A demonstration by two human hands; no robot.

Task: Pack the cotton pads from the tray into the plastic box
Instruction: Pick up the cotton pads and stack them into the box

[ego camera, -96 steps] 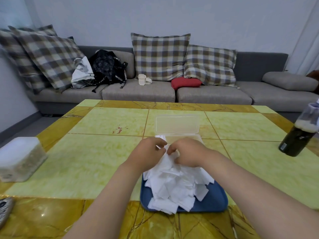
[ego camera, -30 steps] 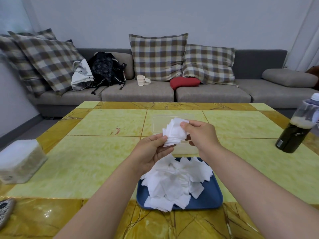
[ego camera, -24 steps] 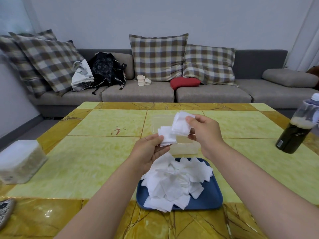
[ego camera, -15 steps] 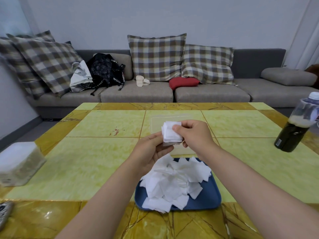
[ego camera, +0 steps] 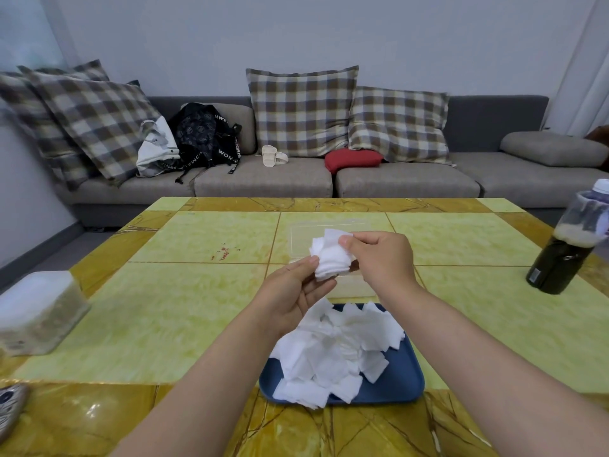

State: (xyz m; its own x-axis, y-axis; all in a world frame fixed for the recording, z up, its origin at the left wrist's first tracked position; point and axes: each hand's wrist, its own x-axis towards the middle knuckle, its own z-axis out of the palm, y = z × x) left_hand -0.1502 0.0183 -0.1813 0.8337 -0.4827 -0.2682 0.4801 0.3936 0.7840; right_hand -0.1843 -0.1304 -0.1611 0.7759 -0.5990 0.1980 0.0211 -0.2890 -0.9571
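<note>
A loose heap of white cotton pads (ego camera: 333,351) lies on a blue tray (ego camera: 395,384) near the table's front edge. Just behind the tray stands the clear plastic box (ego camera: 352,285), its lid (ego camera: 306,235) open and lying flat beyond it. Above the box both hands hold one small stack of pads (ego camera: 329,258). My left hand (ego camera: 293,291) supports the stack from below with thumb and fingers. My right hand (ego camera: 379,258) pinches its upper right side. The box's inside is mostly hidden behind the hands.
A dark bottle (ego camera: 566,245) with a pale cap stands at the table's right edge. A white lidded container (ego camera: 39,311) sits at the left edge. A grey sofa (ego camera: 263,183) with plaid cushions and bags runs behind the yellow tiled table (ego camera: 164,311).
Both hands lifted a bunch of pads off the tray heap and brought them up over the box. The right hand pulled away briefly, then came back onto the stack.
</note>
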